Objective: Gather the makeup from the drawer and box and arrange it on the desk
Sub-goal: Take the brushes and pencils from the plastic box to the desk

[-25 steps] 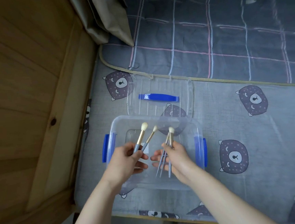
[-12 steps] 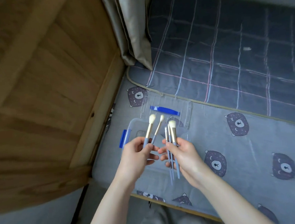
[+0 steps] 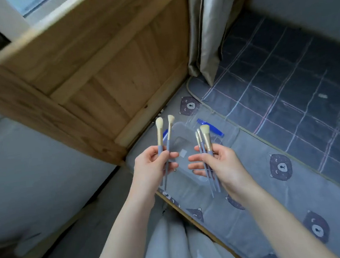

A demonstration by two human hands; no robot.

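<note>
Bedding printed with bears point(image 3: 280, 166) covers the bed, with a wooden panel point(image 3: 98, 73) rising at its left edge and a curtain point(image 3: 204, 33) hanging behind. Five makeup brushes are up in the air over it — two in the left hand point(image 3: 152, 167), three in the right hand point(image 3: 221, 163). The left pair point(image 3: 163, 137) stands bristles-up, pinched between thumb and fingers point(image 3: 172, 155) around the blue handles. The right trio point(image 3: 204, 140) is likewise upright, clenched between thumb and curled fingers point(image 3: 196, 158), the handle ends sticking out below the palm. Directly beneath the hands sits the clear box point(image 3: 181, 140), open, resting on the bed; nothing more can be made out in the part of it that shows. Its lid point(image 3: 210, 125), with a blue handle, lies just behind it.

The step in hand looks like carrying — the brushes are out of the box and need to reach the counter, which is not in view. Next move calls for turning away from the bed while keeping both bunches gripped firmly, since the thin handles could slip past one another, then laying them down side by side.
</note>
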